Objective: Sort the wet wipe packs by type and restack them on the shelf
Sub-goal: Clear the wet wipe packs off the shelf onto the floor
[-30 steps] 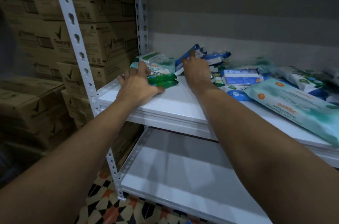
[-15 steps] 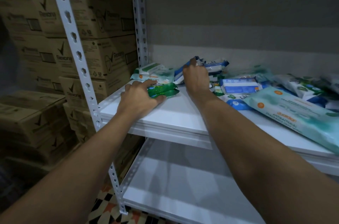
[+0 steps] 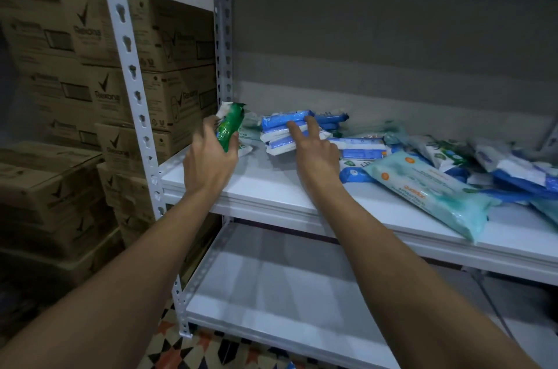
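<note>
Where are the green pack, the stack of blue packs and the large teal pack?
green pack (image 3: 231, 127), head view, middle of its green wrapper above the left hand's fingers.
stack of blue packs (image 3: 280, 122), head view, top pack's blue face.
large teal pack (image 3: 434, 190), head view, middle of its face.

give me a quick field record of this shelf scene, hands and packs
left hand: left hand grips green pack, lifted off the shelf, tilted upright
right hand: right hand with straight fingers touching the blue pack stack
shelf: white shelf, packs piled toward back and right
front right: large teal pack lying flat near the shelf edge
lower shelf: white lower shelf
left of rack: stacked cardboard boxes
</note>
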`<move>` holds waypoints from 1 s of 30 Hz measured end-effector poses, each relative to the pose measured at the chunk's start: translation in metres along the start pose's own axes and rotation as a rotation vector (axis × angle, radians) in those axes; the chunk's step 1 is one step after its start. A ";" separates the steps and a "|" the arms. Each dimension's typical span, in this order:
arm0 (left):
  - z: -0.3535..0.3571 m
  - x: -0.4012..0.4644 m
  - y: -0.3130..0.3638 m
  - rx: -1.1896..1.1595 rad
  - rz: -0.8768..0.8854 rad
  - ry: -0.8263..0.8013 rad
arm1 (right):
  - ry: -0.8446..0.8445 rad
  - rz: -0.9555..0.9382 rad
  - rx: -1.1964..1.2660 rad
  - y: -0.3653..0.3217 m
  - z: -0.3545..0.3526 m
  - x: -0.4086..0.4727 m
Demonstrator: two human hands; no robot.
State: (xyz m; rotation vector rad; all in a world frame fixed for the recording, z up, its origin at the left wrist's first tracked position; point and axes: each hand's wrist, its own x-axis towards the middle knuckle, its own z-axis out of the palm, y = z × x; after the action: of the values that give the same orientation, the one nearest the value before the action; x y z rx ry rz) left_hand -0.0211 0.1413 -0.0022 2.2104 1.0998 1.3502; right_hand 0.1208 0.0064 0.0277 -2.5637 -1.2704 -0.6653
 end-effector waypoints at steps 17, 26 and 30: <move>-0.049 0.051 0.039 0.457 0.171 -0.773 | 0.211 0.042 0.201 0.012 -0.002 -0.045; -0.046 0.033 0.050 0.364 0.146 -0.777 | 0.211 0.096 0.260 0.013 -0.007 -0.046; -0.052 0.036 0.045 0.272 0.135 -0.669 | 0.175 0.081 0.239 0.013 -0.010 -0.046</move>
State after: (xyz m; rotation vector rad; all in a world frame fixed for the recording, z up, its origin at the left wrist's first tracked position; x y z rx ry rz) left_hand -0.0369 0.1333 0.0731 2.6675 0.9171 0.4258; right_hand 0.1042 -0.0377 0.0143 -2.2969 -1.1103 -0.6614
